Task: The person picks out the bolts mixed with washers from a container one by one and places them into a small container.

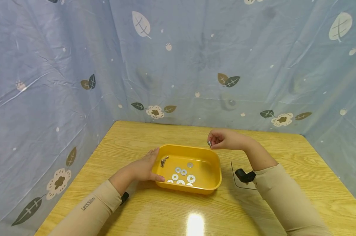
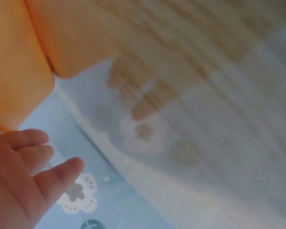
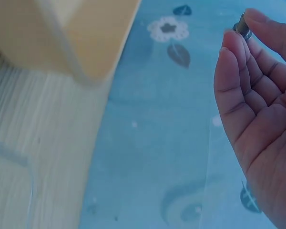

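Eight washers [image 1: 188, 179] in tray [image 1: 205, 177], left hand [image 1: 144, 166] uncurled, one bolt [image 1: 209, 143] pinched in right hand [image 1: 226, 139]

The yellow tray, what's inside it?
Flat washers, plus small bolts near its left end. The near wall partly covers the closest washers; anything else tucked behind it can't be seen.

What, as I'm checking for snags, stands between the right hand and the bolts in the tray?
The far rim of the tray, near its right corner, lies between the right hand and the bolts; above that, nothing visible does. The left hand touches the tray's other end.
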Demonstrator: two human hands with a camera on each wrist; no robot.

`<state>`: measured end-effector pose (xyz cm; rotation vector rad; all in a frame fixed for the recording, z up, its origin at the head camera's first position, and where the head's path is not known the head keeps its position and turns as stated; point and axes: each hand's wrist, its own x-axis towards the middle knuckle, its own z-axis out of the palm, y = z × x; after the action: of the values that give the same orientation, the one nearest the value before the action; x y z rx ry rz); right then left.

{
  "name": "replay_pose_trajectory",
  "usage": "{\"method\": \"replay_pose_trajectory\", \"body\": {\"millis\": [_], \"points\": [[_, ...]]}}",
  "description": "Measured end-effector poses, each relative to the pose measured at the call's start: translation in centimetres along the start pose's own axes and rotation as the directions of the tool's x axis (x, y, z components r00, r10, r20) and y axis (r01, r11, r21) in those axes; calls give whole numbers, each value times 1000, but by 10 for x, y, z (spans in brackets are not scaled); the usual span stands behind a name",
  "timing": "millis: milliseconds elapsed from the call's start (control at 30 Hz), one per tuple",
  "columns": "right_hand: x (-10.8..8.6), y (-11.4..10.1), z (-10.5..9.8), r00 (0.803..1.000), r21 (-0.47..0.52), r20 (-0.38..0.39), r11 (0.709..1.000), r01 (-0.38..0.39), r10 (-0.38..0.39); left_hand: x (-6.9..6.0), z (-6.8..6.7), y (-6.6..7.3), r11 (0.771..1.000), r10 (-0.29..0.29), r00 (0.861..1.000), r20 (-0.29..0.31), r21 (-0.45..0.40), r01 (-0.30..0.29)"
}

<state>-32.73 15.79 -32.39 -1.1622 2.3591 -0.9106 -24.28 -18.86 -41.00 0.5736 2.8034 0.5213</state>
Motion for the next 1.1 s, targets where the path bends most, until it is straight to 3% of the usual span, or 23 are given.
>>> {"method": "replay_pose_trajectory", "body": {"millis": [300,600,900,1100], "points": [[-32,14,-12,998,-30,-38,998,-57,56,0,1,-1,1000,-6,1000,5,8,6],[-61,24,-22,994,45,-81,997,-69,72,2,2,-2,1000,-12,1000,11,14,12],[-88,31,-32,982,54,-110,988,-147,152,3,2,-2,1000,-11,1000,1,13,11],[-103,38,-32,987,31,-111,993,-114,117,2,1,0,1000,-1,1000,-4,11,1]]}}
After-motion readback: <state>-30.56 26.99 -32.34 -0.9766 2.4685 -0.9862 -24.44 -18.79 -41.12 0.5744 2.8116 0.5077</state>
